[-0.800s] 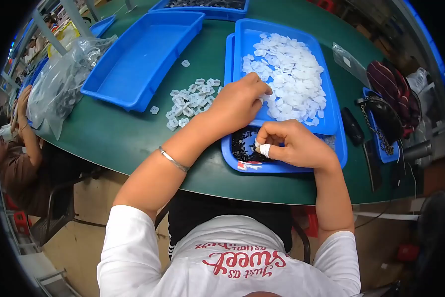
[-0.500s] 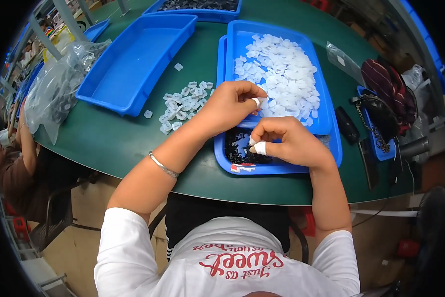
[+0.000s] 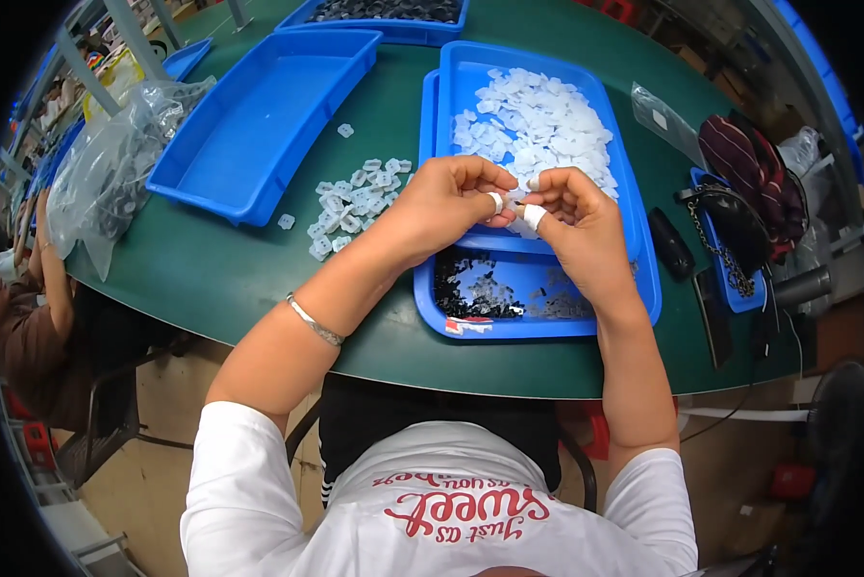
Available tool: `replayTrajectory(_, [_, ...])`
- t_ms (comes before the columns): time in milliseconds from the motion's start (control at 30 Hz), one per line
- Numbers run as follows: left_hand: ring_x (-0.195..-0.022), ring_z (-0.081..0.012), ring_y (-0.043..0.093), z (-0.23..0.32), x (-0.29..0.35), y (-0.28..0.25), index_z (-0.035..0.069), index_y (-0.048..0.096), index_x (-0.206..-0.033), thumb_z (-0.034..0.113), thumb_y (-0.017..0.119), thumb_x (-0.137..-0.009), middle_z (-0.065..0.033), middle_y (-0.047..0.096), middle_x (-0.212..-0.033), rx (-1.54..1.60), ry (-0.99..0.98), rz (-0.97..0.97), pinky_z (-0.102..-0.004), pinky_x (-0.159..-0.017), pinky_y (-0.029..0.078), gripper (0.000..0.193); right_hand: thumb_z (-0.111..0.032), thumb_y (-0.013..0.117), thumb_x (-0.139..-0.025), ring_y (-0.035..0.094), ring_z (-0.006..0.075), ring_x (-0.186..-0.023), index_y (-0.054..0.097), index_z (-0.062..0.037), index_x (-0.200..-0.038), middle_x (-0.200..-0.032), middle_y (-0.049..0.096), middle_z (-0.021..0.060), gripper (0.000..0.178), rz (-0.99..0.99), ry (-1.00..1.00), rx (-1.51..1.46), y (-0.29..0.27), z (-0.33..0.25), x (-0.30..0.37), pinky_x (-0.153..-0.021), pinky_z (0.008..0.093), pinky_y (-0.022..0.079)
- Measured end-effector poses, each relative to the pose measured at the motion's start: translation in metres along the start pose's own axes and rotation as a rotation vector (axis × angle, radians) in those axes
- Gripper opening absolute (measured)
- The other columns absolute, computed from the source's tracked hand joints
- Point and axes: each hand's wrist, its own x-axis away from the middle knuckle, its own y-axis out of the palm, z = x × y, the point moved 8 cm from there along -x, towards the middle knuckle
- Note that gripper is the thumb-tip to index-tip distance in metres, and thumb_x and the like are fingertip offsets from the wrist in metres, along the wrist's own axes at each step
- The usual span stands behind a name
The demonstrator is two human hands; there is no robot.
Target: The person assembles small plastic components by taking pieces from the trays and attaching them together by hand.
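Note:
My left hand is closed in a pinch on a small white plastic piece, mostly covered by the fingers. Facing it, my right hand pinches a tiny black part, of which only a dark speck shows at the piece. White tape wraps some fingertips. Both hands are over the upper blue tray, which holds a heap of flat white pieces. Beneath it, a lower blue tray holds many small black parts at its near end.
Left of my left forearm, several whitish pieces lie loose on the green table. Beyond them is a bare-bottomed blue tray. Plastic bags lie far left, near another person. A dark pouch and phone are at right.
My right hand has risen from over the black parts to meet my left hand at the white piece. More of the black parts now shows. My left hand has barely moved.

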Motion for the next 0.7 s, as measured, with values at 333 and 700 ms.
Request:
replayTrajectory(333, [-0.09, -0.0146, 0.066, -0.002, 0.0, 0.001, -0.006, 0.06, -0.11, -0.004, 0.057, -0.087, -0.01, 0.065, -0.095, -0.101, 0.072, -0.009, -0.0247, -0.08, 0.054, 0.023, 0.004, 0.059, -0.081, 0.067, 0.0201, -0.079, 0.056, 0.0021, -0.105, -0.087, 0.068, 0.0136, 0.023, -0.006, -0.089, 0.24, 0.004, -0.012, 0.003, -0.072, 0.0301, 0.052])
replayTrajectory(700, [-0.084, -0.0091, 0.061, 0.005, 0.004, 0.011, -0.002, 0.063, -0.11, -0.002, 0.061, -0.085, -0.004, 0.064, -0.091, -0.316, 0.155, -0.066, -0.0226, -0.077, 0.05, 0.025, 0.005, 0.061, -0.079, 0.065, 0.0161, -0.074, 0.056, 0.0038, -0.104, -0.085, 0.067, 0.0123, 0.026, 0.028, 0.015, 0.292, -0.006, -0.002, 0.0, -0.067, 0.0273, 0.052])
